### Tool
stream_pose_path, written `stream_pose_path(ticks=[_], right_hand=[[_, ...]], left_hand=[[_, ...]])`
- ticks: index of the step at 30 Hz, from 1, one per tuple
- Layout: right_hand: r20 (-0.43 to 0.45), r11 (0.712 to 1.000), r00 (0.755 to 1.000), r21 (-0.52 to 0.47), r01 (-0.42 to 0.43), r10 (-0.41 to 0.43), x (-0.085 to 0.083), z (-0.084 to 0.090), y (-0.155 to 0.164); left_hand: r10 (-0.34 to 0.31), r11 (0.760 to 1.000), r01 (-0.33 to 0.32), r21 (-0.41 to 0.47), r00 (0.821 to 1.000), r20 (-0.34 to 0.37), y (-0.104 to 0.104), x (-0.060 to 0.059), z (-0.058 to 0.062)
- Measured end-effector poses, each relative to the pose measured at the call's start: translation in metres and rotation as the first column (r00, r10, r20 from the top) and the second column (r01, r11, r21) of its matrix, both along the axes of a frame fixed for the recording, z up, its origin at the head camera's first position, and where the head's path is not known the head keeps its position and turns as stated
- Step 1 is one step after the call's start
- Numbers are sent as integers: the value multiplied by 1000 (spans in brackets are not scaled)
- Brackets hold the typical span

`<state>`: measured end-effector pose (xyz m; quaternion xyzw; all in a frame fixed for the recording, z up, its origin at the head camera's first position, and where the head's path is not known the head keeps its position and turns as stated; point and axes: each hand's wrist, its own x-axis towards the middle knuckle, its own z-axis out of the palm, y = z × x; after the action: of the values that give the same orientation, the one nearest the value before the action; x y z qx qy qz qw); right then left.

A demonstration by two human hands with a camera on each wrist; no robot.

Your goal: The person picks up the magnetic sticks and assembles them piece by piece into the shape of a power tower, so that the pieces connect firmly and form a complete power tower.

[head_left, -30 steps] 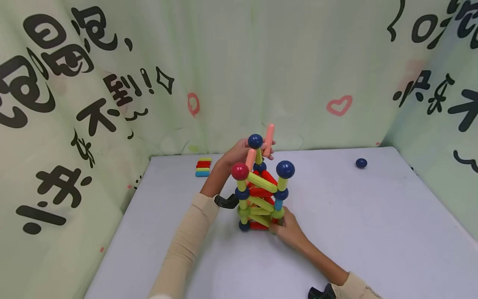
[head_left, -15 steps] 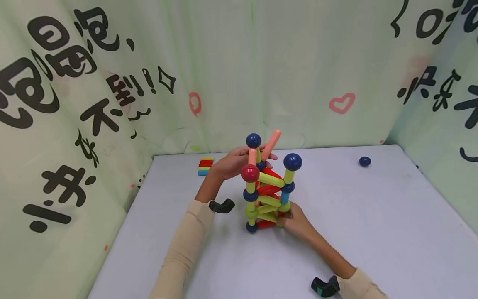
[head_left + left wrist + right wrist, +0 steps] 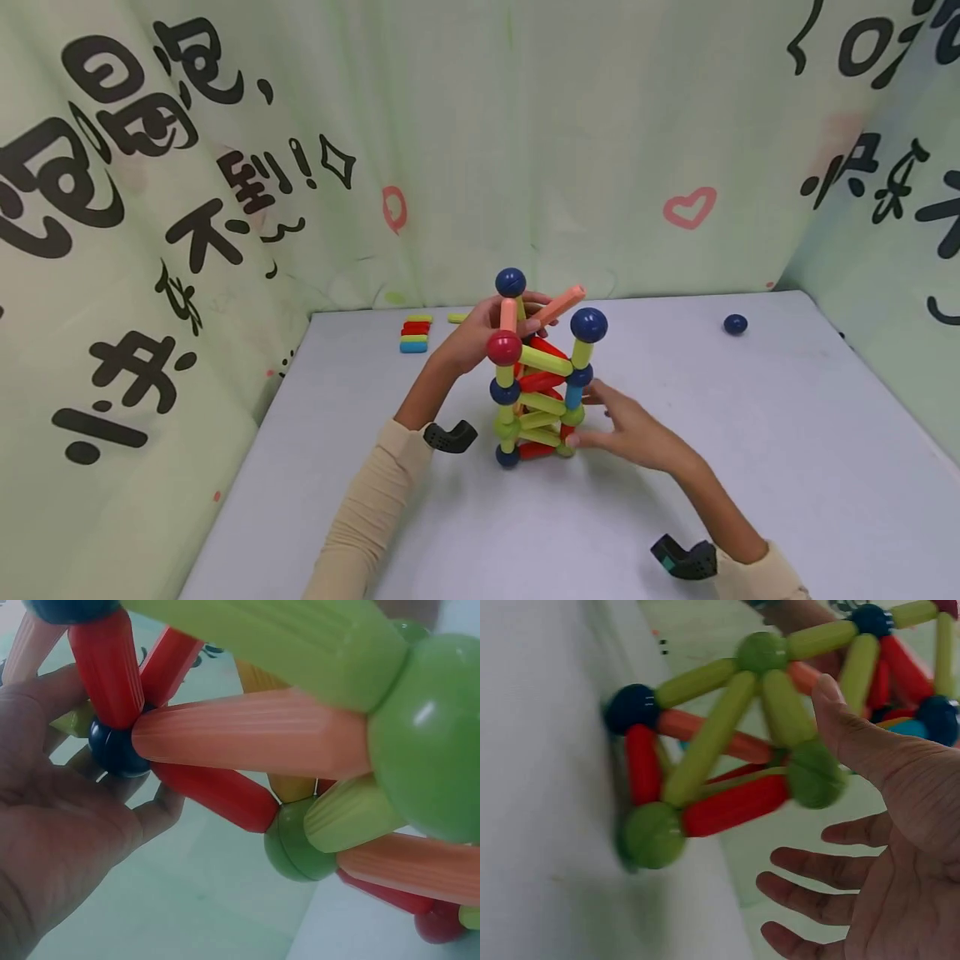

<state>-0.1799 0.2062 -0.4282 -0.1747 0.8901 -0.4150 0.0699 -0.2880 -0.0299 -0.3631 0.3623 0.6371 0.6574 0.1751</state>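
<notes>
A tower of coloured rods and balls stands mid-table, topped by dark blue balls and a red ball. My left hand reaches behind its top and grips a salmon rod that slants up to the right. In the left wrist view, the left hand curls its fingers round a dark blue ball joint. My right hand hovers with spread fingers by the tower's lower right. In the right wrist view, the right hand holds nothing, its thumb close to a green ball.
A small stack of spare rods and one loose yellow-green rod lie at the back left of the white table. A loose dark blue ball sits at the back right. Printed curtain walls enclose the table.
The salmon rod has tipped from nearly upright to slanting right. My right hand has let go of the tower's base, opened and drawn slightly away to the right.
</notes>
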Motion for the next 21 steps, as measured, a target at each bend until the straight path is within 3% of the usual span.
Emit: stream_pose_path(ticks=[2, 4, 7, 10, 12, 15, 21], right_hand=[[-80, 999, 996, -25, 47, -48, 4, 20, 4], [-222, 993, 969, -70, 94, -107, 8, 36, 2], [-412, 977, 889, -157, 146, -199, 9, 49, -8], [-503, 962, 825, -211, 173, -259, 7, 54, -20], [-512, 950, 808, -248, 188, -293, 5, 54, -26], [-509, 935, 795, -293, 201, -331, 4, 52, -31], [-489, 923, 796, -319, 217, -356, 2, 50, -31]], left_hand=[[19, 1000, -19, -2, 1000, 4, 1, 1, 1], [22, 1000, -23, 8, 1000, 13, 1, 2, 1], [11, 999, -12, 43, 999, 40, 0, -3, -8], [-17, 996, 12, 91, 998, 53, 0, -8, -16], [-47, 993, 40, 113, 997, 57, 1, -10, -19], [-92, 989, 84, 119, 994, 62, 2, -8, -15], [-105, 992, 98, 76, 991, 82, 3, -16, -17]])
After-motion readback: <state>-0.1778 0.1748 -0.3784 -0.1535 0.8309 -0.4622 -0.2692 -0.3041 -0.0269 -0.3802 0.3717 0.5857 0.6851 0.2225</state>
